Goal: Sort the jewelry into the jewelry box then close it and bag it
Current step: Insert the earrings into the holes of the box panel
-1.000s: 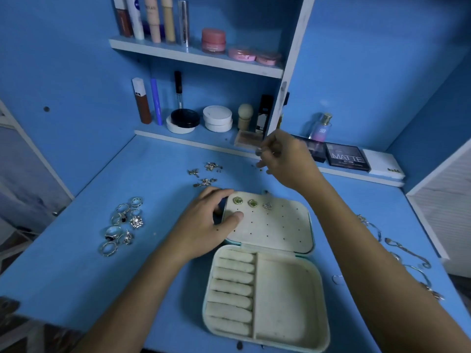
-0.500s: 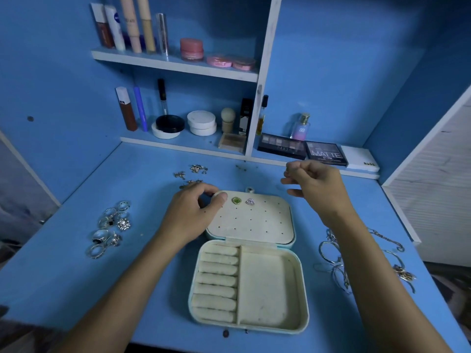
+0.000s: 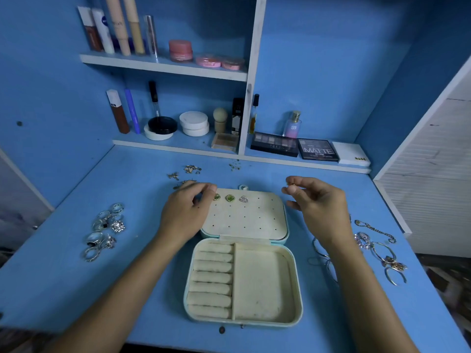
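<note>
So starting at the left edge of the bench (image 3: 76, 289): a pile of silver rings (image 3: 105, 231), too tangled to count properly. Up toward the back edge there's a scatter of loose earrings (image 3: 187, 171), small and bunched, can't count those either. The left hand (image 3: 186, 212) sits at the left back corner of the jewelry box (image 3: 244, 256), fingers curled with the tips at the edge of the open lid, partly covering one stud. The box lies open flat in the middle of the bench. On the perforated lid panel there are three stud earrings (image 3: 230, 198) in a row along the back: two green, one silver. The tray half nearer the front edge has seven ring rolls on its left and one open compartment on its right. The right hand (image 3: 316, 205) hovers just right of the lid, thumb and fingers pinching a tiny gold piece (image 3: 290, 184). By the right edge, a heap of bracelets and chains (image 3: 377, 248), partly hidden behind the right forearm.
</note>
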### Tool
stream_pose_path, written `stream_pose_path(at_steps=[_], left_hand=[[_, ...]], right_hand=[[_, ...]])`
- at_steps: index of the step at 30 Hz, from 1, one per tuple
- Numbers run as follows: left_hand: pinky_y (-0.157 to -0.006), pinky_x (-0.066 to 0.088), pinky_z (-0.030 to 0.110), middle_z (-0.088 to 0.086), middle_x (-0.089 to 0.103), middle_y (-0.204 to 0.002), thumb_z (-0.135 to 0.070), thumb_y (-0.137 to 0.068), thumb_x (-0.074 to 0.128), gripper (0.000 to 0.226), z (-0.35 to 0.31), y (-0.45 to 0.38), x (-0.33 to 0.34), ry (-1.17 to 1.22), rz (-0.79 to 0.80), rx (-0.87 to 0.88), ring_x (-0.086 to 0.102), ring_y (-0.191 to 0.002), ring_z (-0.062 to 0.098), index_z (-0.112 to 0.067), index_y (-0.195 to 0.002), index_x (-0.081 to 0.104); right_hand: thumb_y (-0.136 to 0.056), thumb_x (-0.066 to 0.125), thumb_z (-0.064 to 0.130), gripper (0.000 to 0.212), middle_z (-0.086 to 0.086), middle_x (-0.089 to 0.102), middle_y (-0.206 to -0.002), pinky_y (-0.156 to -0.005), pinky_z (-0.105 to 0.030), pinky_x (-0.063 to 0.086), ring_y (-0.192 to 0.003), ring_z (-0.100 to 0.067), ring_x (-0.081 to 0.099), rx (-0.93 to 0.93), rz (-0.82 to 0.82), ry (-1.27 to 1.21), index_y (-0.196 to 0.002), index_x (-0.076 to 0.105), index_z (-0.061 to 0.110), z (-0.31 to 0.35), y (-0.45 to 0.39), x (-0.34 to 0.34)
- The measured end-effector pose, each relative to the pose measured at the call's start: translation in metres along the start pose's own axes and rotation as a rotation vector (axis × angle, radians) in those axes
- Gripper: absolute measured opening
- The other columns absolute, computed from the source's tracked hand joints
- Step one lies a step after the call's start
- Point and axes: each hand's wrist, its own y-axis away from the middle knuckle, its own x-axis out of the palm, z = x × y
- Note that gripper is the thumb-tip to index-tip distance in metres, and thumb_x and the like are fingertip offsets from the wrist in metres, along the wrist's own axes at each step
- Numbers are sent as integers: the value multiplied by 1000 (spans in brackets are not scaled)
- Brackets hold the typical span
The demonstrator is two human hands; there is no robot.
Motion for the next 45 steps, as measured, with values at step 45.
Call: stream_pose_path(at_steps=[45], left_hand=[[-77,47,48,-12,66,-113,-44,-90,54,23,-9,16,-11,347,-96,231,61,-97,16,-43,-110,65]], right_hand=[[-82,78,32,12,18,51,-127,-101,-7,28,-129,-7,42,-398,-79,331,-86,74,43,-5,32,28]])
